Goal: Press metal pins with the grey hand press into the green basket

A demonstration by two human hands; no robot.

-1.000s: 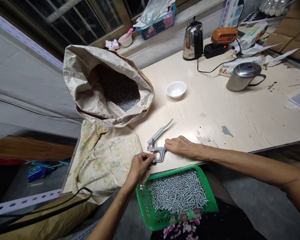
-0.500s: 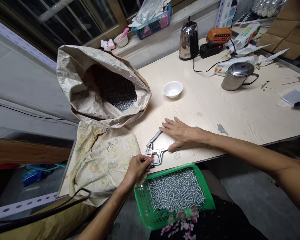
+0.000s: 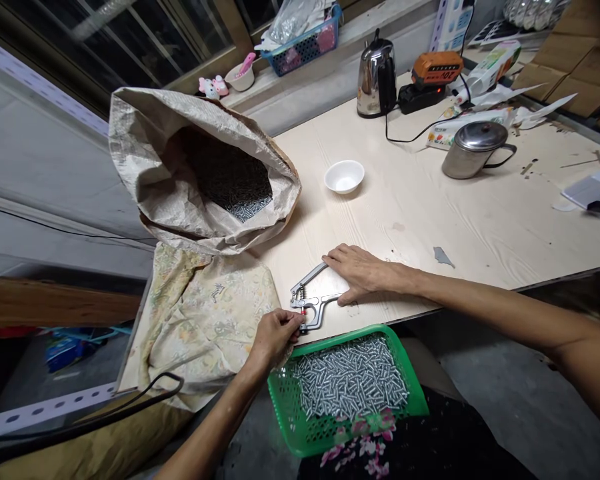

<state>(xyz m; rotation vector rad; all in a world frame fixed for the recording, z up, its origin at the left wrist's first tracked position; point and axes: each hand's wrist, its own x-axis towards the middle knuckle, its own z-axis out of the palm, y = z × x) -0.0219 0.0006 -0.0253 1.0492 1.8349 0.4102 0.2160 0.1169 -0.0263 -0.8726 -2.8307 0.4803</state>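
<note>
Silver snap pliers (image 3: 320, 308) with a spring and a small red part at the jaw lie on the table near its front edge. My right hand (image 3: 355, 268) is closed round their handles, fingers over the upper one and thumb at the lower. At the jaw end, my left hand (image 3: 279, 330) is pinched shut. Whatever sits between its fingertips is too small to make out. Just below, a green plastic basket (image 3: 416, 381) holds many small silver metal pieces (image 3: 353, 377) and rests by my lap.
A large woven sack (image 3: 145, 167) of metal pieces gapes open at back left, behind a patterned cloth (image 3: 205, 320) with a few pieces on it. Farther back stand a white bowl (image 3: 345, 177), a lidded metal mug (image 3: 473, 152), a kettle (image 3: 373, 80) and an orange battery (image 3: 436, 69) on a charger.
The fingers of my right hand have gone from spread out to curled round the handles of the pliers. My left hand stays pinched at the jaw.
</note>
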